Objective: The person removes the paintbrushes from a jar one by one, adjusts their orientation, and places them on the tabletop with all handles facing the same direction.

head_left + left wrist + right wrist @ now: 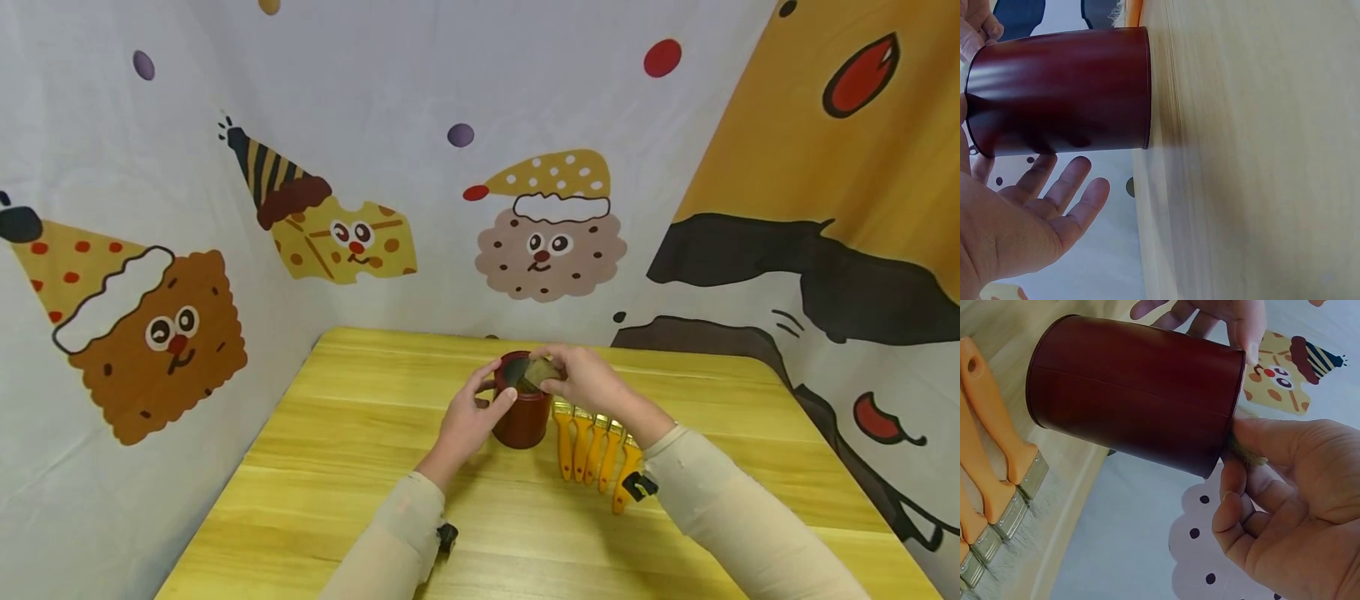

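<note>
A dark red cylindrical canister (521, 423) stands upright on the table, its top uncovered. My left hand (471, 417) holds it at the left, with thumb and index finger at the rim. In the left wrist view the other fingers (1072, 190) spread loosely alongside the canister wall. At the canister's right rim, my right hand (581, 377) pinches a flat greenish-brown piece (540, 373) between thumb and fingers, partly over the opening. Only a fuzzy edge of this piece (1244, 452) shows in the right wrist view; its kind is unclear. The canister's inside looks dark.
Several paintbrushes (583, 450) with orange handles lie in a row right of the canister, below my right forearm. The wood-grain table (315, 467) ends at the back against a cartoon-printed cloth wall (420, 308). More cloth hangs at both sides.
</note>
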